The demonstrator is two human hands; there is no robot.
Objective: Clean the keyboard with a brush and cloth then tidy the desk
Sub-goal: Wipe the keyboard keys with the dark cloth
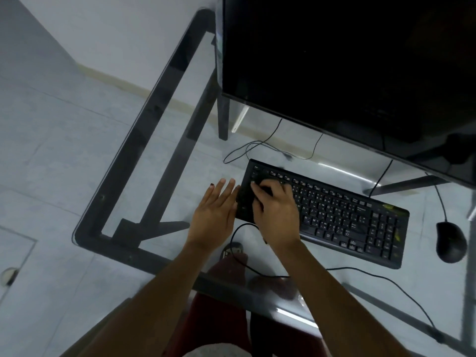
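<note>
A black keyboard point(342, 217) lies at a slant on the glass desk point(164, 176). My right hand point(277, 210) is over the keyboard's left end. Its fingers curl round a dark soft thing point(265, 185), seemingly a black cloth, pressed on the keys there. Blur hides the thing's exact shape. My left hand point(215, 215) lies flat on the glass just left of the keyboard. Its fingers are straight and its fingertips reach the keyboard's left edge. No brush shows in view.
A black mouse point(450, 242) sits right of the keyboard, its cable running back. A large dark monitor point(347, 68) fills the far right. A thin cable point(360, 273) loops along the front of the glass. The desk's dark frame point(121, 161) and the tiled floor show through.
</note>
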